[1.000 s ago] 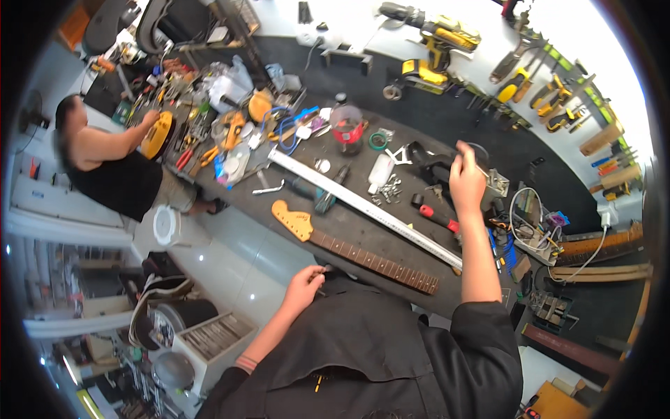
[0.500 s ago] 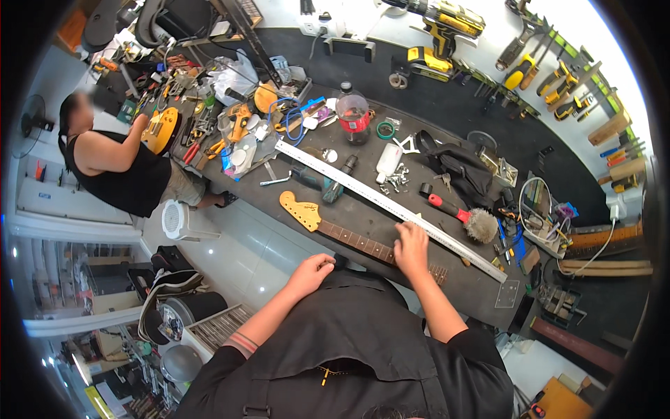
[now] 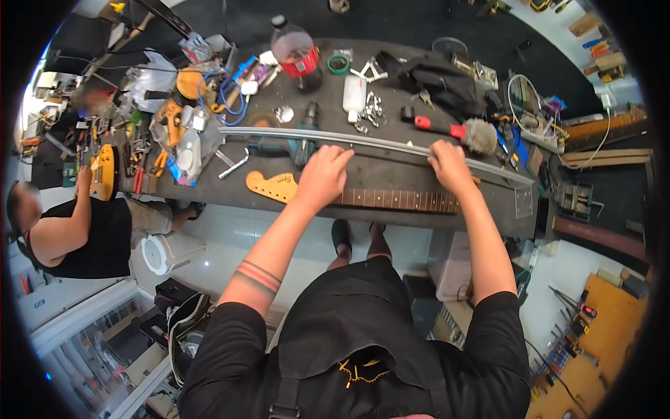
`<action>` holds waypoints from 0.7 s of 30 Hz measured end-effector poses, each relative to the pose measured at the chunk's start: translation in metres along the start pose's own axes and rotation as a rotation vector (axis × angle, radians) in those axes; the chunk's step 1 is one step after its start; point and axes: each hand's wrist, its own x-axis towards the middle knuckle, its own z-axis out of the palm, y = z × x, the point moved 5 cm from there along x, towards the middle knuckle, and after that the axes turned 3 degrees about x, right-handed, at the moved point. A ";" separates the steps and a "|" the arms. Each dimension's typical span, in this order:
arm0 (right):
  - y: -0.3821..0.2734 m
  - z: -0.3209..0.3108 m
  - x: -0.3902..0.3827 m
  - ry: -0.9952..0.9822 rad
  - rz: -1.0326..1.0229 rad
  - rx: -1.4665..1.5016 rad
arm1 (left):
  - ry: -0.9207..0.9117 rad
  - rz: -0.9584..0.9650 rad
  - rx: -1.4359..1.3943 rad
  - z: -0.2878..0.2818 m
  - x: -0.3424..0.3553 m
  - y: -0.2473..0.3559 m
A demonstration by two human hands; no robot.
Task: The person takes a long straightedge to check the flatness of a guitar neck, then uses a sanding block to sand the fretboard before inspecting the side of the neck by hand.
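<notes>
A long metal straightedge (image 3: 388,145) lies across the dark workbench, behind a guitar neck (image 3: 391,199) with a dark fretboard and pale headstock. My left hand (image 3: 322,174) is over the neck, fingers curled close to the bar's near edge; whatever they pinch is unclear. My right hand (image 3: 450,164) grips the straightedge farther right, its forearm crossing beside the neck's end. Just beyond the bar are a teal drill (image 3: 304,148), partly hidden by my left hand, a white bottle (image 3: 354,94) and a red-handled brush (image 3: 480,134).
Tools, bags and cables clutter both ends of the workbench (image 3: 230,188); a large plastic bottle (image 3: 300,63) stands at the back. On my left another person (image 3: 91,237) has a hand on a yellow guitar body (image 3: 106,178). A white stool (image 3: 157,253) stands below.
My view has swung to face the bench squarely. My left hand has risen from in front of my apron to beside the bar; my right hand has moved from over the neck onto the straightedge.
</notes>
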 end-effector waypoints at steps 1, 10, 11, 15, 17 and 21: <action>-0.007 -0.015 -0.011 0.068 -0.030 -0.041 | 0.079 0.067 0.013 -0.019 0.002 0.012; -0.039 -0.028 -0.109 0.164 -0.005 -0.043 | -0.226 0.186 0.064 -0.040 -0.020 -0.011; -0.037 -0.024 -0.115 0.175 0.003 -0.039 | -0.234 0.206 0.062 -0.038 -0.024 -0.010; -0.028 0.007 -0.134 0.128 0.046 -0.017 | -0.234 0.212 0.041 -0.012 -0.053 -0.010; -0.027 0.015 -0.135 0.156 0.001 0.010 | -0.224 0.174 0.076 -0.003 -0.061 -0.010; -0.022 0.029 -0.139 0.158 0.006 0.030 | -0.187 0.177 0.039 0.009 -0.074 -0.012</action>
